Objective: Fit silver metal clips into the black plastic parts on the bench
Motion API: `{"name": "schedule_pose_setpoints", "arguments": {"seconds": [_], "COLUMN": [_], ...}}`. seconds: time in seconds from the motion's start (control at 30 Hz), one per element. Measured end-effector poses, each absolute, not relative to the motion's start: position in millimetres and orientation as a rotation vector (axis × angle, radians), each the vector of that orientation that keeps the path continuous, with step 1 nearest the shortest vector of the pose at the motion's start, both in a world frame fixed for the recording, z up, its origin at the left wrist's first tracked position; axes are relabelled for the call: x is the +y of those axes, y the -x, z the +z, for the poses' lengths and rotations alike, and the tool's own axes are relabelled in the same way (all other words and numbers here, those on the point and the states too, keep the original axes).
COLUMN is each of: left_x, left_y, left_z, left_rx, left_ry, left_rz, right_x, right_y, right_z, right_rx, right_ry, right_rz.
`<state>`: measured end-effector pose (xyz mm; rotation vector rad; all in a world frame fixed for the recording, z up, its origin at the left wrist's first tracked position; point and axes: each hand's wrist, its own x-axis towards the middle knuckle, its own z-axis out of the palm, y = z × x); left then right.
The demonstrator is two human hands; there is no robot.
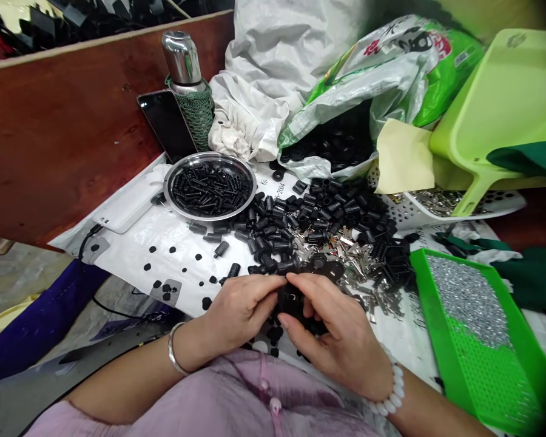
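My left hand (239, 309) and my right hand (337, 331) meet in front of me, and their fingers pinch a small black plastic part (291, 301) from both sides. The fingers hide most of it, so its exact shape is unclear. Just beyond my fingertips lies a heap of short black ribbed plastic cylinders (318, 224) mixed with small silver metal clips (346, 258). More black pieces are scattered on the white sheet (164, 261) to the left of my left hand.
A steel plate (210, 156) holds black ribbed pieces. Behind it stand a steel flask (182, 60) and a phone (166, 124). A plastic bag (332, 139) spills black parts. At right lie a green perforated tray (437, 328) of silver bits and a lime scoop (495, 103).
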<state>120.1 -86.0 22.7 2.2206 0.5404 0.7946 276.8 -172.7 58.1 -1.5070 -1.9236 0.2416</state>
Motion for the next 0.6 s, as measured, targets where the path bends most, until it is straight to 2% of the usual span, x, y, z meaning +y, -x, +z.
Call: {"name": "schedule_pose_setpoints", "arguments": {"seconds": [0.3, 0.5, 0.6], "left_x": [-86.2, -89.4, -85.3], "left_y": [-120.9, -120.5, -120.6], "left_z": [16.7, 14.4, 19.3], "left_rx": [0.445, 0.454, 0.448], "left_ry": [-2.158, -2.124, -2.161], "left_rz": [0.835, 0.877, 0.904], "right_x": [-176.0, -173.4, -172.2], "right_y": [-275.0, -278.0, -282.0], "right_z": [55.0, 56.7, 60.0], "right_rx": [-1.936, -1.900, -1.900], "right_ry": [1.470, 1.360, 1.375], "right_rz": [0.163, 0.347, 0.337]}}
